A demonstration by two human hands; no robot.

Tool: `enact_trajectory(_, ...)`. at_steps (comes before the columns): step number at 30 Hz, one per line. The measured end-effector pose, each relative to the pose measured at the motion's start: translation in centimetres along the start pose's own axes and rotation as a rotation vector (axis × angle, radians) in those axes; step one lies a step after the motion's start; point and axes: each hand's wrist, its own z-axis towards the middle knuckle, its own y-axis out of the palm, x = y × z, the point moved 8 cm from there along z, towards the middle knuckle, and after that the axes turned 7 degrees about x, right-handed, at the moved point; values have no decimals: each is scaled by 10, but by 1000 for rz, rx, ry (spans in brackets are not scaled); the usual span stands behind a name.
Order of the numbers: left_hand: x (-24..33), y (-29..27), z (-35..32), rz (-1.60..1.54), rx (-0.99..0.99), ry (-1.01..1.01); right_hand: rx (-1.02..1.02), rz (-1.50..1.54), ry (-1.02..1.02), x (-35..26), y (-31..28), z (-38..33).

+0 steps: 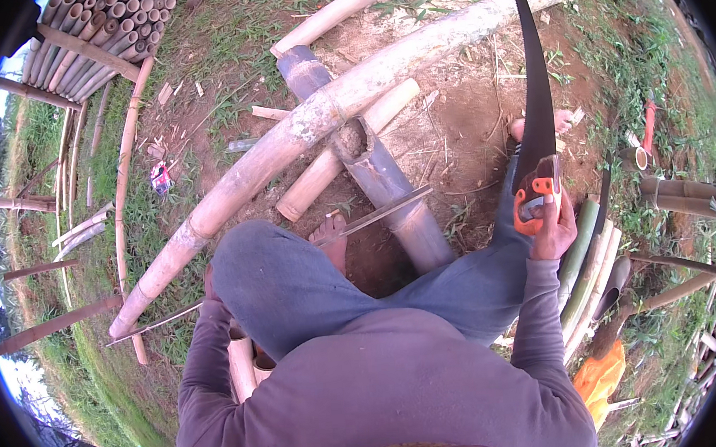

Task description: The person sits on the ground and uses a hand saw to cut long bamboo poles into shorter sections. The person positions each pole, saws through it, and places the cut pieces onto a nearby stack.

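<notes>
My right hand [552, 231] grips the orange handle of a handsaw [537, 95], whose dark blade points away from me, raised off the work. Beside my left knee, my left hand [210, 282] is closed at a long thin bamboo strip [374, 215]; the knee hides most of the fingers and the strip's middle. The strip's far end lies over a thick grey bamboo piece [397, 192] with an open, hollow end. A long pale bamboo pole [285, 137] runs across in front of me, next to that hollow end.
A short bamboo length [318, 185] lies under the pole. More cut bamboo [590, 282] lies by my right leg, near an orange bag [601, 381]. Bamboo tubes are stacked on a rack [88, 50] at far left. My bare foot [332, 238] is beside the grey piece.
</notes>
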Motion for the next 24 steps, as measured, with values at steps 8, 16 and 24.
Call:
enact_trajectory(8,91,-22,246,77,252,76,64,251,226,7,45,-33)
enact_trajectory(16,64,25,278,-157,-132,-95,1,180,202,-10,50,-56)
enact_trajectory(24,2,18,223,-142,-105,-143,-132,223,153,-49,105,-67)
